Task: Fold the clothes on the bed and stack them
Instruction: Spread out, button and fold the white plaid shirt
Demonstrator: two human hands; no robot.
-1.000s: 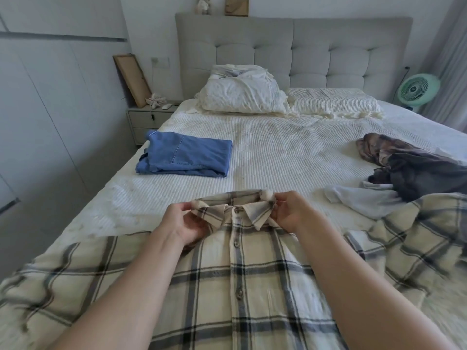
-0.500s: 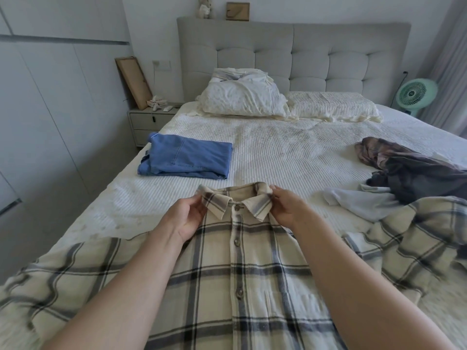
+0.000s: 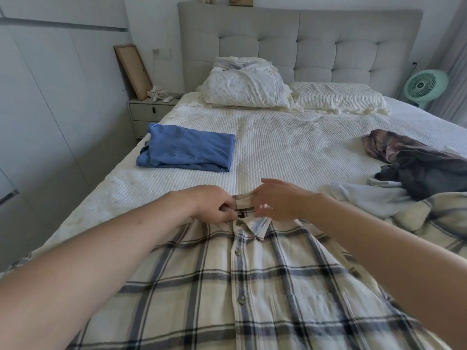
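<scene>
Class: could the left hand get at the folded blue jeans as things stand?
Probably yes: bare bedspread lies between the left hand and the folded blue jeans, but it must first release the plaid shirt collar.

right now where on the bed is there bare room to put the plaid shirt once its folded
Bare bedspread lies between the folded blue jeans and the dark clothes pile, up to the pillows. The right side is crowded; the plaid shirt covers the near edge.

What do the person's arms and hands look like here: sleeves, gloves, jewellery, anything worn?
Both forearms come in bare from the bottom corners, with no sleeve or cuff in frame. The left hand and right hand wear no gloves, and no ring, watch, bracelet or marking shows on the visible sides. Nails can't be made out. Motion blur softens the right hand's fingertips.
</scene>
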